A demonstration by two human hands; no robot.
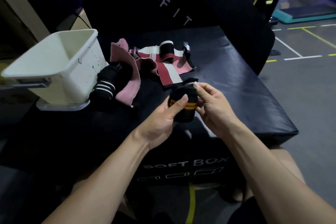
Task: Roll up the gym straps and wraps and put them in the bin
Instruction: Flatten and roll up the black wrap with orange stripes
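Black wrap (182, 105) — both hands' grip

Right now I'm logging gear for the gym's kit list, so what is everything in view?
bin: one, white, left on the soft box, standing on a clear lid.
black wrap with orange stripes: one, rolled, held in both hands.
black wrap with white stripes: one, beside the bin.
pink band: one, loose, right of the bin.
red and white wrap: one, unrolled, centre.
soft box: one, black, under everything.
left hand: grips the roll.
right hand: pinches the roll's end.
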